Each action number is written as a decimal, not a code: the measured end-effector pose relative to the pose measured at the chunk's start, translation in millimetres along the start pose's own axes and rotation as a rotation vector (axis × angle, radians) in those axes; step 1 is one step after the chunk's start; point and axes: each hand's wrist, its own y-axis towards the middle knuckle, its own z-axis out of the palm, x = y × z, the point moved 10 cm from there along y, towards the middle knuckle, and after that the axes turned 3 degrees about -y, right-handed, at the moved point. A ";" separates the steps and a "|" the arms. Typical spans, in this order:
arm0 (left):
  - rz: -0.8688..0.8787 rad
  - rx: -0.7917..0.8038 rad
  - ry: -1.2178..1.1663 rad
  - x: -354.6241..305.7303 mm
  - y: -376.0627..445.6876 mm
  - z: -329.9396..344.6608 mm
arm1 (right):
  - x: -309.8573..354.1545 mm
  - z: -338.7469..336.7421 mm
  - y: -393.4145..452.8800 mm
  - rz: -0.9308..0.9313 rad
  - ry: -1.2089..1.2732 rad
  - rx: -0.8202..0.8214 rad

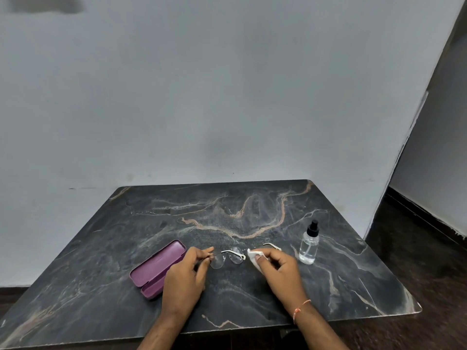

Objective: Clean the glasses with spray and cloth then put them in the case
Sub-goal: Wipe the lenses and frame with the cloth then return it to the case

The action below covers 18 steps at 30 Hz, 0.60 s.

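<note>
Glasses (228, 257) held low centre of frame, over dark marbled table (227, 210). Left hand (185, 276) pinching one temple of the frame, fingers curled. Right hand (279, 267) gripping small white cloth (254, 256) at the other lens, seemingly touching it; contact hard to confirm. Purple case (158, 269) lying open, lower left of centre, just beside left hand. Clear spray bottle (309, 245) with black nozzle upright at right, near right hand. Orange thread band (300, 309) on right wrist.
</note>
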 end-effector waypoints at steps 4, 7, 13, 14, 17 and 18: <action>-0.112 -0.057 -0.104 1.7 -1.9 -4.3 | -14.6 -2.5 -10.5 0.267 0.196 0.004; -0.230 -0.163 -0.234 3.3 -4.7 -9.4 | -25.8 1.9 -20.4 0.429 0.311 0.016; -0.488 -0.263 -0.585 -3.8 -17.8 1.4 | -16.0 7.2 -24.0 0.413 0.201 -0.006; -0.544 -0.266 -0.674 -3.3 -22.1 7.1 | -10.3 6.5 -21.3 0.377 0.171 -0.025; -0.665 -0.239 -0.820 -5.4 -35.8 21.6 | 12.5 10.2 -14.9 0.264 0.115 -0.024; -0.708 -0.220 -0.857 -5.8 -41.1 27.1 | 18.4 12.6 -13.9 0.240 0.102 -0.011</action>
